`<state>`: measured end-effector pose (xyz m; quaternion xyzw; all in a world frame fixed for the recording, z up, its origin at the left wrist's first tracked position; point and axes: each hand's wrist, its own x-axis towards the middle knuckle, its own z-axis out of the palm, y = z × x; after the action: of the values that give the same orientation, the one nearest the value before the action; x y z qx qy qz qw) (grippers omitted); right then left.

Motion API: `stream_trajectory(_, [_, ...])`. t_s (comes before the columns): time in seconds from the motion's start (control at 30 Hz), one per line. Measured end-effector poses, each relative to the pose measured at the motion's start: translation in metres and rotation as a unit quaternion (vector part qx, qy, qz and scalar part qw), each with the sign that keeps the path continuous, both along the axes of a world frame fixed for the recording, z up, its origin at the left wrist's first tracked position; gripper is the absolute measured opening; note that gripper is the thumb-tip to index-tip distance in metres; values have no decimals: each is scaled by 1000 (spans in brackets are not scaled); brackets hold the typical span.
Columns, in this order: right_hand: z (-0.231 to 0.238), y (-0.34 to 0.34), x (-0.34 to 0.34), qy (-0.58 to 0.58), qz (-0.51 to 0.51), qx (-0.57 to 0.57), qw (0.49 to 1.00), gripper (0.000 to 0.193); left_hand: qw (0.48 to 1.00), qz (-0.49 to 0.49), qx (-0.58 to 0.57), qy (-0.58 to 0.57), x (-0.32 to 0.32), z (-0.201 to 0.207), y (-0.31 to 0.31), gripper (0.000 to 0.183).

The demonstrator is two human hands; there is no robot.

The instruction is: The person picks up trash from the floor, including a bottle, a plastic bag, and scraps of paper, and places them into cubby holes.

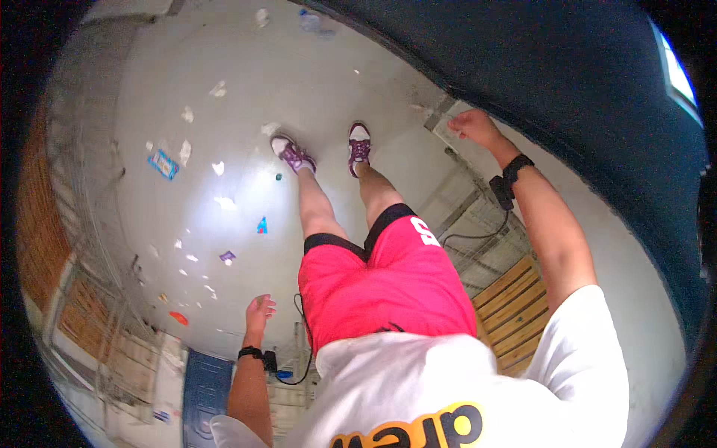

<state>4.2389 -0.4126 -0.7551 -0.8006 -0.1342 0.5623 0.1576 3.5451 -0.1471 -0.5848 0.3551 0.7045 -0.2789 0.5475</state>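
Observation:
My right hand point(475, 128) is raised at the upper right, beside the dark blue lower wall. Its fingers are curled in; whether anything small sits in them is hidden. My left hand point(259, 309) hangs low at the left, fingers loosely apart and holding nothing. Each wrist wears a black strap with a small box, and a dark cable runs from it. Beyond the left hand, litter lies on the grey floor point(246, 112): white paper scraps point(218, 168), a blue packet point(163, 165), a small blue wrapper point(262, 225) and a purple wrapper point(228, 257).
A crumpled clear plastic bottle point(315, 25) lies far off near the dark blue wall point(553, 67). A red-orange scrap point(178, 318) is on the floor at left. Metal frames line the left side. Wooden slats point(515, 313) show at right, behind my body. A blue door point(205, 399) is at lower left.

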Motion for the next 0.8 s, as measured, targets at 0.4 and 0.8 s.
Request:
stream_trajectory(0.4, [261, 172, 5, -184, 306, 42, 933, 48, 980, 95, 90, -151, -210, 80, -324, 34])
stream_trajectory(0.8, [631, 222, 31, -318, 619, 63, 716, 44, 964, 68, 169, -194, -305, 66, -430, 29])
